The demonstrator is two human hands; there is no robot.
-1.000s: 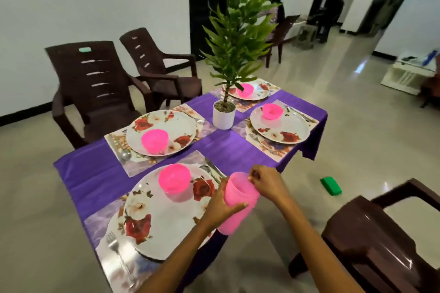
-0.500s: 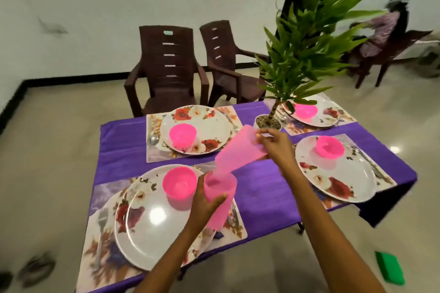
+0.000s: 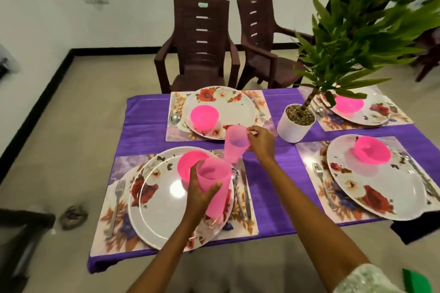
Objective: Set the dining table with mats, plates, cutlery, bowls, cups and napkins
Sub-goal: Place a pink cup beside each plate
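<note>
Since half a second ago our right hand [image 3: 260, 144] has carried its pink cup [image 3: 235, 144] down from a tilt in the air to upright, low between the near left place mat [image 3: 247, 221] and the far left one; whether its base touches the purple tablecloth [image 3: 147, 140] we cannot tell. Fingers curl around the cup's rim. Our left hand [image 3: 201, 194] grips a stack of pink cups [image 3: 214, 185] above the near left plate [image 3: 162, 209], beside its pink bowl [image 3: 188, 162]. Fork [image 3: 117, 204] lies left of that plate, knife [image 3: 245, 188] right. White plant pot [image 3: 296, 123] stands mid-table.
</note>
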